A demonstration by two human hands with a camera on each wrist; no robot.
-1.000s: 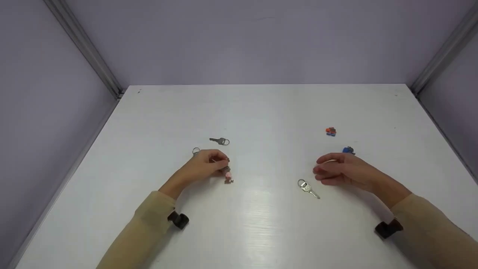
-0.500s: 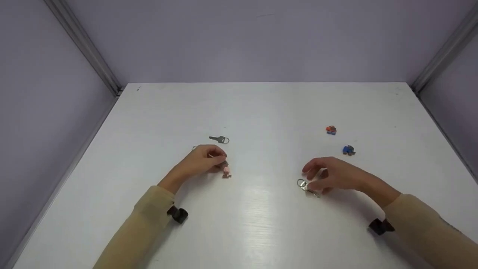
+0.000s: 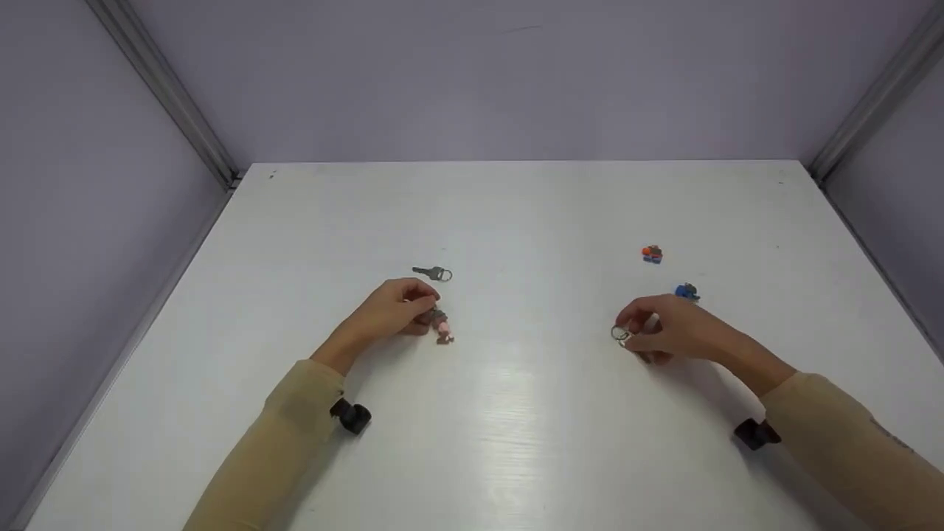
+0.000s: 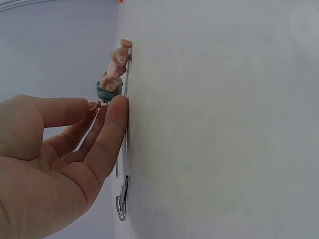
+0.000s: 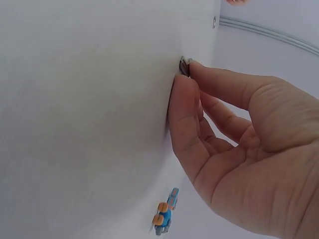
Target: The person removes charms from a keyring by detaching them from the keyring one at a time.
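Keys first: from the head view my right hand (image 3: 664, 333) pinches a silver key (image 3: 620, 334) on the surface (image 3: 516, 428); my left hand (image 3: 398, 313) grips a pink charm (image 3: 441, 328).

Left wrist: fingers (image 4: 112, 124) pinch the charm's chain.

Right wrist: fingertips (image 5: 185, 99) clamp the key (image 5: 184, 64).

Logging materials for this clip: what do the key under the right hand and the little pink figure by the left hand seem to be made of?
Key: apparently bare metal, silvery and shiny, with a glinting ring; the right hand covers most of it. Pink figure: probably molded plastic or rubber, smooth and matte with rounded shapes, beside the left hand.
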